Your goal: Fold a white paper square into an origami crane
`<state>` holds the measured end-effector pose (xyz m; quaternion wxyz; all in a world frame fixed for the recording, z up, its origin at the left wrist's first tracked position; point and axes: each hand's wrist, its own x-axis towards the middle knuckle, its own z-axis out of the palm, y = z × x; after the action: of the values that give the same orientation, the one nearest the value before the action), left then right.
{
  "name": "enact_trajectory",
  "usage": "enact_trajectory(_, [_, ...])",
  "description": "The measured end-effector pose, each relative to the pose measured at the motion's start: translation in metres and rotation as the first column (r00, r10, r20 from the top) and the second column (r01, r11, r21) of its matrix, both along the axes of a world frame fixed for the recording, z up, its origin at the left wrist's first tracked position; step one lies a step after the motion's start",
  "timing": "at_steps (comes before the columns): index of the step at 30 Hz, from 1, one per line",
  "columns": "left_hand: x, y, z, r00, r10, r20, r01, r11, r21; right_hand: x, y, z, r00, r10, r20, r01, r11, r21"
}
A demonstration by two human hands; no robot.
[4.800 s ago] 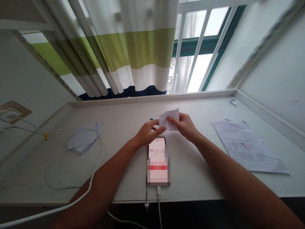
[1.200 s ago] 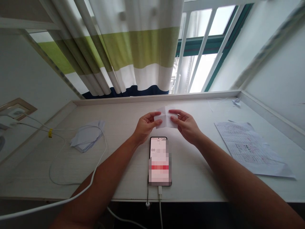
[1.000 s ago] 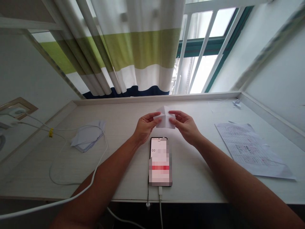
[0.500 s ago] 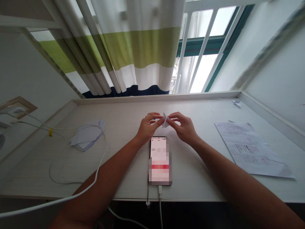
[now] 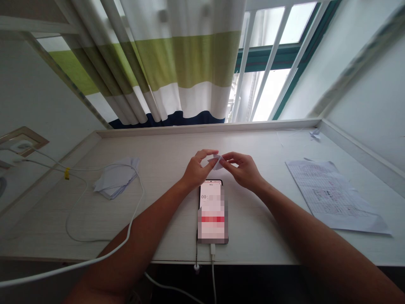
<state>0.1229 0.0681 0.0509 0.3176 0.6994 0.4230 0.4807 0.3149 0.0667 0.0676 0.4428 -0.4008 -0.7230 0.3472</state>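
Note:
Between my two hands is a small folded piece of white paper (image 5: 217,163), held just above the desk beyond the phone. My left hand (image 5: 200,167) pinches its left side, thumb on the near face and index finger stretched over the top. The right side is gripped by my right hand (image 5: 241,168) between thumb and fingertips. Parts of the paper are covered by the fingers, so its exact folds cannot be made out. Just below the hands lies a phone (image 5: 212,211) with a lit pinkish screen, partly pixelated, and a white cable plugged into its lower end.
A stack of white paper pieces (image 5: 117,179) lies on the left, with a white cable (image 5: 141,185) looping over it and across my left forearm. Written sheets (image 5: 332,196) lie on the right. A crumpled scrap (image 5: 314,134) sits in the far right corner, below a wall and barred window.
The folded paper has turned from a narrow upright view to a wider, flatter one. My left fingers have shifted over its top, and my right fingers have re-gripped slightly lower.

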Motion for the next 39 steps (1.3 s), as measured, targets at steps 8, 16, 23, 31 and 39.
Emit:
enact_trajectory(8, [0.002, 0.003, -0.007, 0.998, -0.001, 0.066, 0.006, 0.997, -0.077, -0.001, 0.0, -0.002, 0.997, -0.08, -0.012, 0.081, 0.996, 0.03])
enact_trajectory(16, [0.002, 0.001, -0.002, 0.989, 0.023, 0.143, -0.014, 0.998, -0.067, -0.001, -0.006, 0.007, 0.992, -0.006, 0.13, -0.007, 0.995, 0.103])
enact_trajectory(23, [0.004, 0.002, 0.0, 0.931, 0.004, 0.366, 0.078, 0.975, -0.208, -0.002, -0.003, 0.002, 0.999, -0.037, 0.034, 0.036, 0.999, 0.029])
enact_trajectory(31, [0.0, -0.001, 0.007, 0.842, -0.072, 0.534, 0.345, 0.834, -0.431, -0.001, 0.0, 0.005, 0.947, 0.013, -0.32, -0.075, 0.98, -0.182])
enact_trajectory(39, [0.003, 0.0, 0.005, 0.841, -0.089, 0.533, 0.372, 0.811, -0.452, 0.001, 0.005, 0.0, 0.93, -0.049, -0.364, -0.046, 0.968, -0.247])
